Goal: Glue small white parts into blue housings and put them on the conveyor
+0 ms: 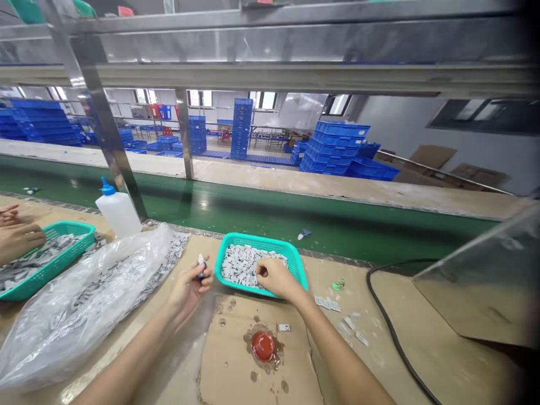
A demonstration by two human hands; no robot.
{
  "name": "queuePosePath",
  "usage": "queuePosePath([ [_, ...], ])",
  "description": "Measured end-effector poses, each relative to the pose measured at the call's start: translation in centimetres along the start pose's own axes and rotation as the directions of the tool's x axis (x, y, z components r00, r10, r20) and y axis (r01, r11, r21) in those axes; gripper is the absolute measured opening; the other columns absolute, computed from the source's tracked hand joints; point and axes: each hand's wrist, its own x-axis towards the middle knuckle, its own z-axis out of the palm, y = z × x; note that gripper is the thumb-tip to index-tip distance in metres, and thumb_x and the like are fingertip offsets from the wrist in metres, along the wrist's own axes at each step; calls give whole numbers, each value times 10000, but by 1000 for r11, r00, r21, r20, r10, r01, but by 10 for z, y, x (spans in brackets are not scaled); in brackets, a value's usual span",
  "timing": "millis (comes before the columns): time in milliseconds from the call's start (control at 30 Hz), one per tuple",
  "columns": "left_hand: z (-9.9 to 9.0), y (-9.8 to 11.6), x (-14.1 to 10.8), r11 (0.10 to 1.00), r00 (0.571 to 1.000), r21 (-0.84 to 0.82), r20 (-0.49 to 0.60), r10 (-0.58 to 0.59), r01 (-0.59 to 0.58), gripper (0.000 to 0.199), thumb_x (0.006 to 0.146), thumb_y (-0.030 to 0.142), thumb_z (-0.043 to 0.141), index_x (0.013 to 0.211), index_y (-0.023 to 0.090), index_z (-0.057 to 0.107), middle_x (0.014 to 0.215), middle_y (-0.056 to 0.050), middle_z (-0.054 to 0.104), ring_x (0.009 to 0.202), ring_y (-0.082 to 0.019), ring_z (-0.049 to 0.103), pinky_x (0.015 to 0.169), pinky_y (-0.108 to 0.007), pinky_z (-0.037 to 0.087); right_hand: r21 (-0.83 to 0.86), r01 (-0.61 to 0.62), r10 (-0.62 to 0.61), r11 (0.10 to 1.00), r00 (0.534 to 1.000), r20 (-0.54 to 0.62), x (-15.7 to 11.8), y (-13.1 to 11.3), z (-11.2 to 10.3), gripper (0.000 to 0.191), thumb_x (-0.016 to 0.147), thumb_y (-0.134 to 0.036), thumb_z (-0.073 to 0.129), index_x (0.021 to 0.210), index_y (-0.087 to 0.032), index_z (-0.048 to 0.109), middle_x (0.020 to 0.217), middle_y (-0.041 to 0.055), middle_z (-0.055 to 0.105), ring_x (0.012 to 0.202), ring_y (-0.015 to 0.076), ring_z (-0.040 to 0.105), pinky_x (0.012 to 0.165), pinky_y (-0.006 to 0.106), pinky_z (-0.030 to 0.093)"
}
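The right hand (272, 275) rests inside the shallow teal plastic mesh basket (295, 256), its fingers curled down and pinching at the heap of small flat grey-white plastic pieces (240, 264) that fills it; whether one piece is already caught I cannot tell, the fingertips being turned away. The left hand (192, 284) hovers just at the basket's 9 o'clock, thumb and forefinger pressed on a small white-and-blue part (201, 264). To pick well, it seems best to lift a single piece from the top of the heap, keeping the wrist low over the rim.

At the hands' 6 o'clock a small red round cap (263, 345) sits on stained brown cardboard (236, 371) covering the tabletop. A clear plastic bag of grey pieces (76, 304) sprawls at 9 o'clock, near the left forearm. Beyond it stands a white squeeze bottle with a blue nozzle (118, 211). Loose pieces (350, 326) and a black cable (388, 320) lie at 3 o'clock. Another person's hands (14, 233) work over a second teal basket (63, 230) at far left.
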Motion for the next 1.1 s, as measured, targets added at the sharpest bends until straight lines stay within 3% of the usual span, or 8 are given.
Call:
queuePosePath([
  [200,-23,25,72,898,990,426,-43,135,-105,252,767,226,523,994,160,435,643,47,418,492,-45,390,448,-162,323,24,54,-54,998,998,11,-1,0,-3,137,828,-247,532,802,-117,567,810,10,574,749,128,554,684,305,469],
  [433,-38,47,143,448,971,893,-64,230,-47,249,821,287,470,1010,129,508,902,-41,560,722,-128,551,629,-298,476,71,46,-45,996,999,-23,-3,4,0,159,835,-237,521,745,-115,566,758,1,576,720,120,555,667,291,469],
  [667,-11,57,183,-36,979,996,86,184,-81,376,804,305,492,1149,165,439,1040,-66,542,912,-199,534,797,-402,420,138,-12,31,990,991,-130,-12,3,1,66,818,-132,517,796,-121,577,850,18,569,847,151,532,770,343,435],
  [767,-8,61,192,-189,987,980,88,133,-62,469,785,292,513,1221,181,379,1005,-88,571,909,-235,549,797,-432,397,176,-12,44,984,982,-181,-13,2,1,120,772,-26,503,745,-114,579,796,9,548,804,140,522,730,303,434],
  [833,-6,63,196,-265,988,964,70,138,-32,541,762,287,535,1259,194,343,1060,-145,560,997,-328,508,804,-492,357,204,-6,53,979,973,-225,-13,2,0,183,719,39,483,726,-113,587,777,18,524,777,134,510,692,261,424],
  [900,3,60,203,-320,983,947,52,175,7,612,757,313,530,1300,186,279,1200,-223,455,1104,-434,388,809,-584,287,236,7,55,972,965,-257,-13,2,-1,214,677,57,482,706,-122,597,768,27,501,755,131,497,652,223,408],
  [967,23,49,211,-352,979,936,59,195,14,648,778,349,493,1327,172,199,1303,-244,319,1154,-450,309,823,-640,236,269,23,53,963,961,-273,-13,3,-2,208,672,38,492,687,-139,600,758,26,482,730,129,485,621,205,392],
  [1100,90,0,230,-343,970,913,242,18,-222,470,814,331,467,1244,188,341,1270,-114,386,1097,-266,428,886,-503,349,323,46,50,945,958,-283,-13,5,-3,174,716,-15,488,702,-164,576,729,9,460,686,129,468,611,213,372],
])
